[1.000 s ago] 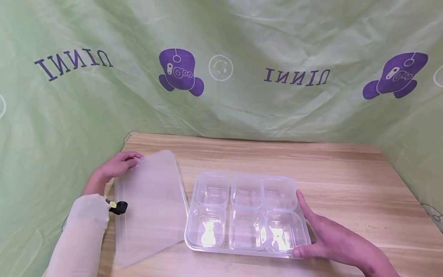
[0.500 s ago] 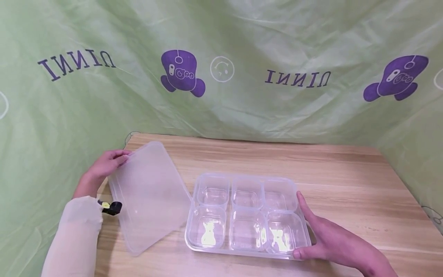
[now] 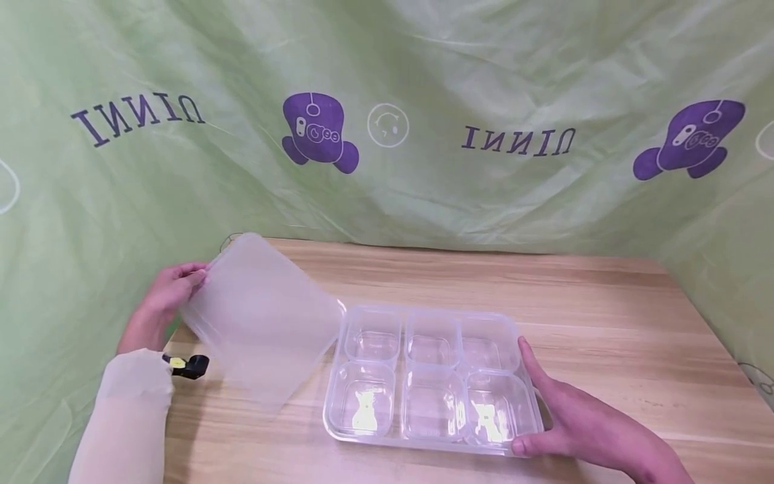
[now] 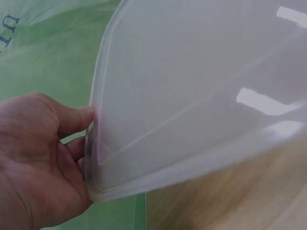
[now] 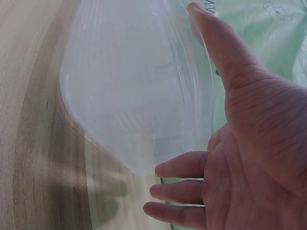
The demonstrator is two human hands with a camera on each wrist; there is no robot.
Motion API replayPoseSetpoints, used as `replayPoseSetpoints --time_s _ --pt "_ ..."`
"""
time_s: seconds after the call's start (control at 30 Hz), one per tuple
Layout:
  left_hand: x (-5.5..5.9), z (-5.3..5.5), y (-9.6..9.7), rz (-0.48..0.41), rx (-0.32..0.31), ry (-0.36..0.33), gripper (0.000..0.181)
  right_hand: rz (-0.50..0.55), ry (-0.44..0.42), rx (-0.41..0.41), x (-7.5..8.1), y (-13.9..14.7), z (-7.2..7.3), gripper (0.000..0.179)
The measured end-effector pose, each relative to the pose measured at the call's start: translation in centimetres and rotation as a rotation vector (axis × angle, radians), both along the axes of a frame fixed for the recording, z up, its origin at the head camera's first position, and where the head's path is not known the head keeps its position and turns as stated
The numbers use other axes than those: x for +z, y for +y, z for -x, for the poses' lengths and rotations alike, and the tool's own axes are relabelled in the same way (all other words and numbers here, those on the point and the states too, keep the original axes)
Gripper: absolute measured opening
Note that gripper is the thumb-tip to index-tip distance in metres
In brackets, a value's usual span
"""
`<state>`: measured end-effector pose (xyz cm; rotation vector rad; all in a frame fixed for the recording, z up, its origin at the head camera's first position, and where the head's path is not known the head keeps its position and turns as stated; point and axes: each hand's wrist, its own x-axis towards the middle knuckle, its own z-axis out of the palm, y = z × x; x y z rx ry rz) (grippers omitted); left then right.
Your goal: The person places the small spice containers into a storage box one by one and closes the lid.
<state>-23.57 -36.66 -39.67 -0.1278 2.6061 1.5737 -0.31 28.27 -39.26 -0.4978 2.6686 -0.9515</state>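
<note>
My left hand (image 3: pixel 163 296) pinches the edge of a translucent flat lid (image 3: pixel 266 323) between thumb and fingers. In the left wrist view the lid (image 4: pixel 192 96) stands tilted over the table, thumb (image 4: pixel 76 120) on one face. Its right corner comes right up to the far left corner of a clear plastic box (image 3: pixel 363 440). Several small square-sided clear containers (image 3: pixel 432 396) fill that box in two rows. At the box's right end rests my right hand (image 3: pixel 580 417), thumb at the near corner and forefinger along the side. The right wrist view shows its other fingers (image 5: pixel 177 191) extended.
Both things are on a wood-grain table (image 3: pixel 605 323). A green curtain (image 3: pixel 423 188) with purple prints surrounds the table at the back and sides. A small black device (image 3: pixel 190 366) is strapped at my left wrist.
My left hand has moved left, turning the lid counterclockwise. The lid's far corner has gone left and away, its near corner rightward. My right hand and the box have stayed in place.
</note>
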Motion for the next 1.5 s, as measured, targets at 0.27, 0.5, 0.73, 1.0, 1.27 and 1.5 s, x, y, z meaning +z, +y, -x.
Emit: replayPoseSetpoints --time_s 0.27,0.5,0.73,1.0,1.27,1.5 --pt "0.4 0.4 1.0 -0.221 0.088 0.012 0.032 -0.007 0.020 -0.010 0.0 0.0 -0.1 0.132" --pt "0.9 0.4 2.0 -0.387 0.153 0.014 0.012 0.008 -0.001 -0.010 0.1 0.0 -0.1 0.133" --pt "1.9 0.3 3.2 -0.550 0.165 0.021 0.012 -0.033 -0.004 -0.018 0.4 -0.1 0.0 0.134" --pt "2.8 0.0 5.3 -0.768 0.223 0.074 0.008 -0.051 0.054 -0.024 0.7 -0.2 -0.1 0.132" --pt "3.5 -0.1 7.1 -0.828 0.260 0.106 0.015 -0.137 0.113 -0.047 1.1 -0.4 -0.1 0.135" --pt "4.3 -0.3 9.2 -0.938 0.257 0.187 0.010 -0.088 0.177 -0.035 2.0 -0.7 0.6 0.120"
